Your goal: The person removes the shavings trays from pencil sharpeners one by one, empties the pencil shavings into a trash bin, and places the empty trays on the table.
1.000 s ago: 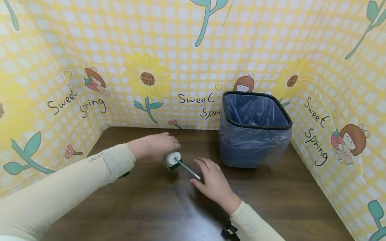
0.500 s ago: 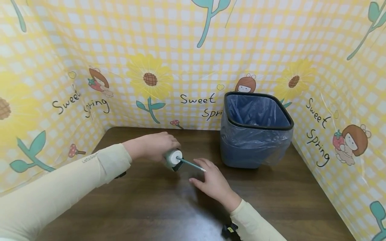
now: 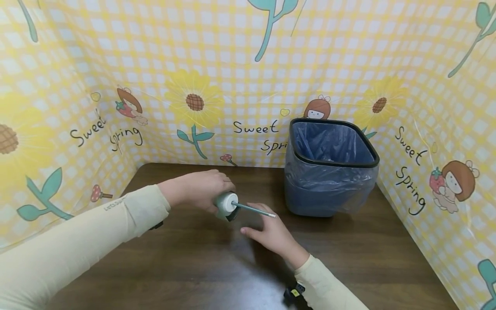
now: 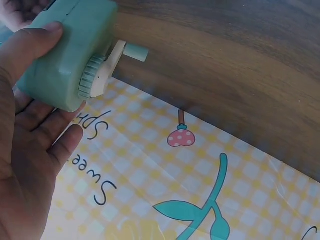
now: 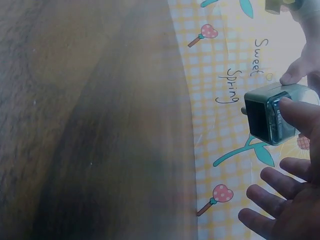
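Left hand (image 3: 199, 188) grips a pale green, rounded box-shaped pencil sharpener (image 3: 222, 206), thumb on 1 broad side, holding it above a brown wood-grain table (image 3: 186, 267). From the sharpener's white round end, 1 slim teal pencil (image 3: 253, 209) with a whitish tip sticks out toward the right hand (image 3: 275, 235), whose fingers are spread; whether the pencil touches that hand cannot be told. In the left wrist view, a cream crank arm (image 4: 111, 67) with a pale green cylindrical knob (image 4: 136, 52) shows on the sharpener. Beyond the right hand stands a blue plastic bin (image 3: 308, 203), black-rimmed and lined with a clear bag (image 3: 329, 140).
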A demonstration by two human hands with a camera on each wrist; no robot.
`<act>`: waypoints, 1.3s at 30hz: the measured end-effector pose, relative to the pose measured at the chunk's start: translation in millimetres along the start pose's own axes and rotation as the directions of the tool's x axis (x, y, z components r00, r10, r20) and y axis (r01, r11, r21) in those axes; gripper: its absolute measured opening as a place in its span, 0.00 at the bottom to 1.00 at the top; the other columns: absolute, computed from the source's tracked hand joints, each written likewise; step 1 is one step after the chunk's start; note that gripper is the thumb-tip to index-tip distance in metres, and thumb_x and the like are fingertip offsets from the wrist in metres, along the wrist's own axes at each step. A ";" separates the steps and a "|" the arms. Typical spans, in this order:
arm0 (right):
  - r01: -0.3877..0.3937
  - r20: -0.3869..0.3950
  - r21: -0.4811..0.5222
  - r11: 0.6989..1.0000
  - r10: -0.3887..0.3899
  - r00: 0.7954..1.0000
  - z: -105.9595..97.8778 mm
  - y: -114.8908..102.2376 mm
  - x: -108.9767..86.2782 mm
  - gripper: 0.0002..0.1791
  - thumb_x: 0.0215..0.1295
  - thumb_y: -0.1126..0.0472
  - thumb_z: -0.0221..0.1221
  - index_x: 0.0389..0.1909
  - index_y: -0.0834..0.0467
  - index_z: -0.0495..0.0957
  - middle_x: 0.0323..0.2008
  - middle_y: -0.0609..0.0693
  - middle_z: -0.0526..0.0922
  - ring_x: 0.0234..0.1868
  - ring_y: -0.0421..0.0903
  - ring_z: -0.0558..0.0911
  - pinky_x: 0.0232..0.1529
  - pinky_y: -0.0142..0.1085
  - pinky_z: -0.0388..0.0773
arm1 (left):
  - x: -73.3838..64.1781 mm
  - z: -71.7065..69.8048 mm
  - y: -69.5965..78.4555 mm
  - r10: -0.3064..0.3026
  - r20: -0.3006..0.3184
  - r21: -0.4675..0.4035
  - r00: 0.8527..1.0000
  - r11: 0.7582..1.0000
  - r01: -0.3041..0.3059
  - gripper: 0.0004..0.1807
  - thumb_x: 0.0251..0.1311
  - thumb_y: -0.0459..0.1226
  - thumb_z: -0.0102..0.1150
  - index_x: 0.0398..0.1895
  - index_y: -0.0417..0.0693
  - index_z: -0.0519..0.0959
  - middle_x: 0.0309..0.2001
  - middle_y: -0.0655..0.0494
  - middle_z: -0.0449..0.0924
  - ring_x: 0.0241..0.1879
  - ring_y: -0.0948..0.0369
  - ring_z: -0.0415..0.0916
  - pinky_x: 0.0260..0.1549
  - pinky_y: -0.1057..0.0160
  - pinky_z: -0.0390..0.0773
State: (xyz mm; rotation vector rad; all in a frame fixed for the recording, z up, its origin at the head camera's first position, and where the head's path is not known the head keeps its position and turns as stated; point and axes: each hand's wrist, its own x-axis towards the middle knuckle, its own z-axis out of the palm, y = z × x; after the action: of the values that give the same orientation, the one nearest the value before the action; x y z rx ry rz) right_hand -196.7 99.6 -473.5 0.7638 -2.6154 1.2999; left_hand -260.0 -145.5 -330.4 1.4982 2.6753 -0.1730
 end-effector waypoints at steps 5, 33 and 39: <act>-0.009 0.005 0.027 1.000 0.009 1.000 0.9 0.1 0.7 0.39 0.61 0.48 0.73 0.71 0.52 0.71 0.66 0.48 0.75 0.69 0.47 0.73 0.66 0.52 0.73 | 1.6 -2.4 4.3 0.009 0.008 0.016 1.000 1.000 -0.010 0.35 0.47 0.48 0.80 0.59 0.48 0.79 0.54 0.53 0.83 0.54 0.55 0.79 0.59 0.50 0.74; -0.015 -0.068 0.289 0.957 0.036 0.997 10.9 -8.1 11.8 0.32 0.58 0.54 0.75 0.65 0.49 0.78 0.59 0.47 0.79 0.60 0.46 0.79 0.61 0.50 0.78 | 7.0 -12.9 19.7 0.000 0.012 -0.003 1.000 1.000 0.000 0.34 0.48 0.51 0.77 0.58 0.47 0.79 0.51 0.56 0.81 0.52 0.58 0.76 0.58 0.53 0.75; -0.033 -0.098 0.268 0.963 0.061 0.993 11.1 -9.6 13.8 0.32 0.56 0.53 0.77 0.62 0.49 0.79 0.57 0.45 0.80 0.59 0.43 0.78 0.60 0.49 0.78 | 10.2 -13.4 20.7 0.002 0.013 0.018 1.000 1.000 -0.002 0.34 0.48 0.53 0.76 0.58 0.48 0.80 0.51 0.56 0.81 0.51 0.59 0.76 0.58 0.55 0.76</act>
State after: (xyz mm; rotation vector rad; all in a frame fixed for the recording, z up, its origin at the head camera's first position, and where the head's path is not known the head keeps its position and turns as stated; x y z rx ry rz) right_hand -202.7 80.9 -469.1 0.6490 -2.4199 1.6809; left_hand -247.8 -124.4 -319.7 1.4991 2.6697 -0.2068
